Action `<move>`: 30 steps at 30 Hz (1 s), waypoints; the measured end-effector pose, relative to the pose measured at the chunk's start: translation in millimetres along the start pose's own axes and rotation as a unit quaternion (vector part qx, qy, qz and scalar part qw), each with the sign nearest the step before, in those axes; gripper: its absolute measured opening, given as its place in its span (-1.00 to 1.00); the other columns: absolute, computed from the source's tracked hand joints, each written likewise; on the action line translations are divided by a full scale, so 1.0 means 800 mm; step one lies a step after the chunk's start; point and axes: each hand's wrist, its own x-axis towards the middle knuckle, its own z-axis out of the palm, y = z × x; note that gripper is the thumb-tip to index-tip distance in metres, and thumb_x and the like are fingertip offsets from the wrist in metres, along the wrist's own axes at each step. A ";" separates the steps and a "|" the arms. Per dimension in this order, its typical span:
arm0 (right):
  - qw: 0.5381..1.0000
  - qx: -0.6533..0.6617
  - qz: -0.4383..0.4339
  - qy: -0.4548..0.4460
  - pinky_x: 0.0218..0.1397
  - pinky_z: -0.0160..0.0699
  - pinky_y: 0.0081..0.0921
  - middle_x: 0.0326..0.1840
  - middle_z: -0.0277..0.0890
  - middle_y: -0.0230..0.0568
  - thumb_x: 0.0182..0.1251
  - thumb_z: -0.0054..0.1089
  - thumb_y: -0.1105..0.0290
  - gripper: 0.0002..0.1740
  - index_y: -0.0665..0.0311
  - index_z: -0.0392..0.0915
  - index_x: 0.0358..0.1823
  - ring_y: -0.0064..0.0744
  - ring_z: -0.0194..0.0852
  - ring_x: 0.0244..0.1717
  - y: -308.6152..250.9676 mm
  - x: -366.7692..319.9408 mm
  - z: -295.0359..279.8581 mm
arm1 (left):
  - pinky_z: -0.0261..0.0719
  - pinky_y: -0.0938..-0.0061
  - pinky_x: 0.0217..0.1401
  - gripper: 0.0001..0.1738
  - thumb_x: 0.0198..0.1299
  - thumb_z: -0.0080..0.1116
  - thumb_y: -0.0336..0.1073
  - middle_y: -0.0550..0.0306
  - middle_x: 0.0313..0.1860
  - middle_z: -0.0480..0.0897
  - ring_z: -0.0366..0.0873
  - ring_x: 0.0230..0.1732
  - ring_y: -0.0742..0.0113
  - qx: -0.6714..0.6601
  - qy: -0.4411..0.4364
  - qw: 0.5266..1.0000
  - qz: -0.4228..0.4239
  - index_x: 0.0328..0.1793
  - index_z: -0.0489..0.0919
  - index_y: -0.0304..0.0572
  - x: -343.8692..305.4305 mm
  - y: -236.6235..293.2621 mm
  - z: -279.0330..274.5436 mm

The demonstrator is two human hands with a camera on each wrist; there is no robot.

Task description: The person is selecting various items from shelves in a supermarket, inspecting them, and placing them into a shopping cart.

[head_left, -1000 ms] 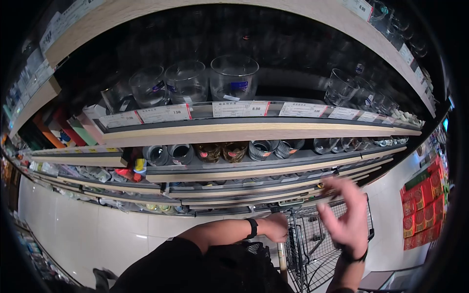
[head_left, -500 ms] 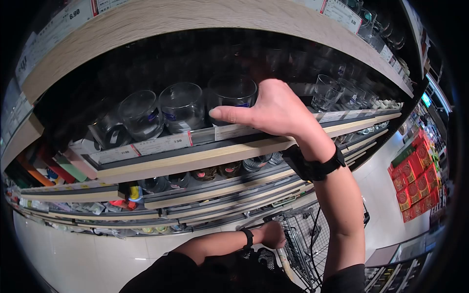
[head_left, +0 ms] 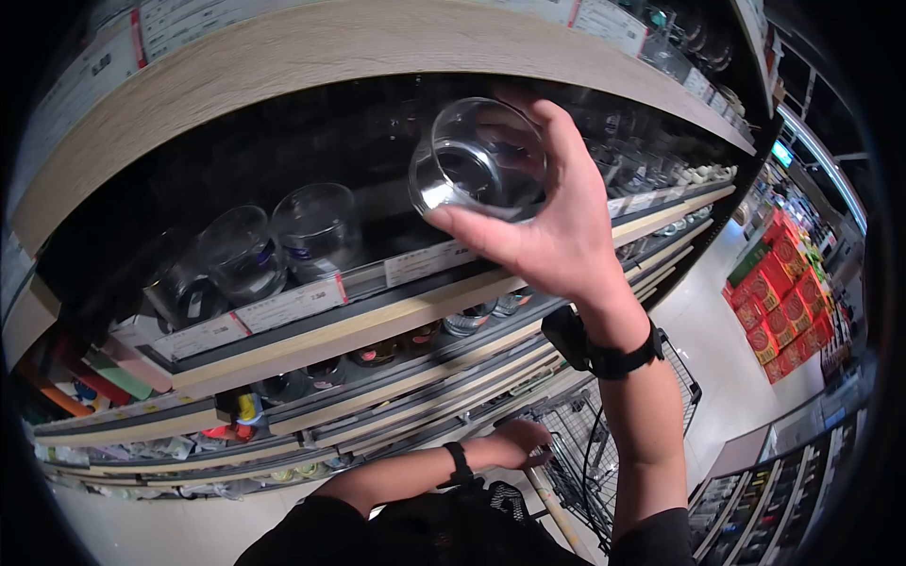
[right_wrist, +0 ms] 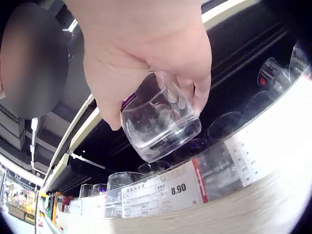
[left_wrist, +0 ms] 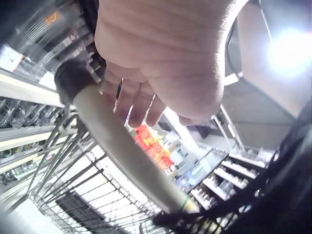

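A clear round glass (head_left: 462, 165) is tilted in my right hand (head_left: 566, 226), above the shelf edge, with the thumb on one side and the fingers on the other. The right wrist view has the glass (right_wrist: 161, 124) gripped under my right hand (right_wrist: 146, 44), over a price label (right_wrist: 163, 192) reading 8.90. Two similar glasses (head_left: 316, 226) stand to its left on the shelf. My left hand (head_left: 517, 443) is at the cart's handle (head_left: 557, 509). In the left wrist view the left hand's (left_wrist: 161, 58) fingers extend loosely beside the pale handle bar (left_wrist: 122, 146).
A wooden shelf board (head_left: 283, 47) runs above the glasses. Lower shelves (head_left: 406, 387) hold more glassware. The wire cart (head_left: 595, 434) stands below at the right. Red boxes (head_left: 779, 302) are stacked beyond the aisle. More glasses (head_left: 651, 165) stand at the shelf's right part.
My right hand rose from above the cart, reached into the shelf and now holds the glass off it. The view has shifted. My left hand's fingers look looser at the handle.
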 end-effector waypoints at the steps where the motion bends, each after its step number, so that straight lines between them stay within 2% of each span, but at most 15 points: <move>1: 1.000 -0.024 -0.001 0.005 0.22 0.63 -0.31 0.07 0.63 0.01 -0.17 0.74 0.17 0.08 0.46 0.29 0.36 -0.18 0.66 0.13 -0.012 -0.006 -0.010 | 0.62 0.14 0.05 -0.61 0.32 0.22 -0.04 -0.09 0.01 0.66 0.64 0.04 -0.09 -0.010 0.014 0.999 -0.043 0.08 0.60 -0.18 -0.001 0.003 -0.008; 2: 0.999 -0.003 0.026 -0.037 0.37 0.50 -0.28 0.29 0.47 -0.11 -0.15 0.75 0.28 0.15 0.40 0.20 0.48 -0.29 0.49 0.32 -0.021 -0.012 -0.023 | 0.65 0.23 0.09 -0.62 0.22 0.34 -0.21 -0.01 -0.03 0.68 0.67 0.01 0.05 -0.006 0.105 0.994 -0.022 0.13 0.63 -0.14 -0.004 0.006 -0.018; 3: 0.999 -0.011 0.005 -0.035 0.36 0.50 -0.29 0.30 0.47 -0.10 -0.16 0.75 0.29 0.16 0.39 0.20 0.48 -0.28 0.49 0.32 -0.026 -0.019 -0.033 | 0.67 0.35 0.06 -0.61 0.19 0.34 -0.39 0.04 -0.04 0.67 0.69 0.00 0.21 -0.140 0.076 0.979 -0.128 0.16 0.60 -0.14 -0.002 0.044 -0.067; 4: 0.999 -0.019 -0.015 -0.033 0.35 0.51 -0.29 0.31 0.47 -0.09 -0.18 0.75 0.29 0.17 0.39 0.20 0.49 -0.28 0.49 0.32 -0.031 -0.026 -0.042 | 0.67 0.44 0.04 -0.60 0.17 0.31 -0.51 0.09 -0.01 0.67 0.69 0.02 0.35 -0.189 0.102 0.972 -0.097 0.17 0.60 -0.14 -0.002 0.048 -0.091; 7: 0.998 0.020 -0.013 -0.054 0.42 0.48 -0.27 0.34 0.43 0.02 -0.25 0.78 0.30 0.23 0.48 0.18 0.48 -0.22 0.48 0.33 -0.061 -0.050 -0.064 | 0.62 0.34 0.19 -0.53 0.22 0.20 -0.62 0.08 0.08 0.63 0.64 0.10 0.32 -0.462 0.149 0.874 -0.022 0.28 0.53 -0.24 -0.030 0.065 -0.164; 8: 0.997 0.028 -0.007 -0.065 0.43 0.48 -0.27 0.34 0.42 0.05 -0.27 0.79 0.30 0.25 0.50 0.17 0.47 -0.20 0.48 0.34 -0.072 -0.060 -0.069 | 0.54 0.26 0.34 -0.44 0.27 0.28 -0.47 0.00 0.21 0.60 0.58 0.26 0.21 -0.521 0.208 0.826 0.053 0.41 0.44 -0.24 -0.035 0.069 -0.183; 9: 0.996 0.029 -0.005 -0.083 0.42 0.49 -0.25 0.36 0.40 0.10 -0.31 0.81 0.27 0.27 0.52 0.18 0.46 -0.16 0.48 0.34 -0.081 -0.073 -0.073 | 0.48 0.17 0.42 -0.29 0.29 0.36 -0.24 -0.10 0.35 0.53 0.51 0.36 0.11 -0.477 0.202 0.853 0.056 0.51 0.33 -0.23 -0.044 0.089 -0.213; 10: 0.995 0.035 0.024 -0.090 0.41 0.50 -0.26 0.36 0.41 0.11 -0.31 0.81 0.27 0.25 0.52 0.21 0.45 -0.15 0.48 0.34 -0.095 -0.085 -0.075 | 0.43 0.13 0.49 0.07 0.06 0.56 0.08 -0.13 0.46 0.44 0.46 0.41 0.07 -0.561 0.215 0.799 -0.029 0.59 0.22 -0.18 -0.048 0.122 -0.235; 18: 0.991 0.027 0.070 -0.107 0.34 0.51 -0.23 0.26 0.55 0.01 -0.34 0.79 0.10 0.09 0.40 0.46 0.30 -0.06 0.54 0.28 -0.113 -0.138 -0.040 | 0.64 0.28 0.33 0.53 -0.53 0.66 0.42 0.00 0.37 0.47 0.55 0.30 0.16 -0.634 0.208 0.745 -0.002 0.59 0.14 -0.13 -0.069 0.167 -0.251; 19: 0.994 0.004 0.050 -0.094 0.31 0.52 -0.21 0.24 0.55 0.01 -0.27 0.74 0.10 0.05 0.38 0.45 0.32 -0.02 0.55 0.25 -0.111 -0.139 -0.036 | 0.71 0.32 0.21 0.54 -0.54 0.57 0.55 0.01 0.31 0.49 0.57 0.25 0.21 -0.582 0.266 0.767 -0.053 0.57 0.16 -0.12 -0.076 0.184 -0.255; 22: 0.995 -0.046 0.022 -0.085 0.38 0.43 -0.15 0.28 0.52 0.07 -0.24 0.73 -0.01 0.12 0.45 0.42 0.35 0.01 0.48 0.33 -0.104 -0.154 -0.027 | 0.73 0.35 0.14 0.55 -0.52 0.44 0.67 -0.02 0.30 0.48 0.58 0.23 0.21 -0.648 0.212 0.732 -0.021 0.56 0.15 -0.13 -0.089 0.159 -0.248; 23: 0.996 -0.044 0.021 -0.072 0.39 0.42 -0.12 0.28 0.51 0.12 -0.19 0.69 -0.07 0.12 0.47 0.41 0.37 0.05 0.47 0.34 -0.106 -0.161 -0.024 | 0.79 0.41 -0.16 0.52 -0.42 0.33 0.73 -0.11 0.25 0.51 0.68 0.00 0.19 -0.699 0.202 0.678 0.104 0.57 0.14 -0.15 -0.084 0.147 -0.240; 25: 0.997 -0.033 0.030 -0.061 0.41 0.37 -0.03 0.31 0.45 0.25 -0.03 0.51 -0.26 0.13 0.49 0.40 0.39 0.18 0.44 0.34 -0.111 -0.178 -0.014 | 0.77 0.43 -0.29 0.49 -0.37 0.32 0.72 -0.16 0.22 0.52 0.70 -0.13 0.18 -0.725 0.184 0.651 0.131 0.57 0.14 -0.15 -0.089 0.144 -0.239; 27: 0.998 -0.037 0.034 -0.048 0.42 0.34 0.01 0.34 0.42 0.24 -0.03 0.52 -0.19 0.05 0.48 0.45 0.35 0.22 0.42 0.34 -0.125 -0.188 -0.007 | 0.67 0.45 -0.62 0.41 -0.23 0.29 0.69 -0.29 0.15 0.55 0.68 -0.48 0.17 -0.734 0.214 0.632 0.127 0.56 0.14 -0.16 -0.098 0.145 -0.235; 30: 0.997 -0.062 0.041 -0.024 0.44 0.30 0.09 0.41 0.34 0.22 0.03 0.44 -0.20 -0.15 0.33 0.63 0.21 0.30 0.33 0.38 -0.145 -0.207 0.006 | 0.78 0.41 -0.38 0.38 -0.20 0.29 0.68 -0.26 0.17 0.55 0.73 -0.23 0.12 -0.750 0.205 0.617 0.118 0.55 0.17 -0.18 -0.108 0.145 -0.235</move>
